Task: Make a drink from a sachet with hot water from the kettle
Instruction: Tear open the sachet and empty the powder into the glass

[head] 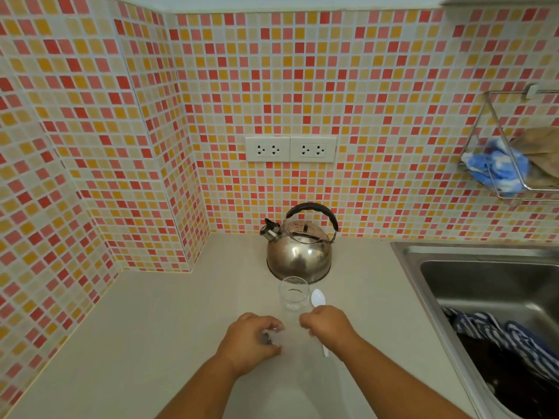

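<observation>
My left hand (252, 343) is closed around a small pale sachet (269, 338), which is blurred and mostly hidden by the fingers. My right hand (328, 326) is a few centimetres to its right, fingers pinched toward the sachet's other end. Just beyond both hands an empty clear glass (294, 294) stands upright on the counter. A white plastic spoon (317, 297) lies to the right of the glass, and its handle runs under my right hand. Behind the glass a steel kettle (299, 252) with a black handle sits with its spout pointing left.
The pale counter (181, 328) is bounded by mosaic-tiled walls at the left and back. A steel sink (484, 273) holding striped cloth (499, 337) lies at the right. Wall sockets (290, 149) are above the kettle, and a wire rack (508, 164) with cloths hangs at upper right.
</observation>
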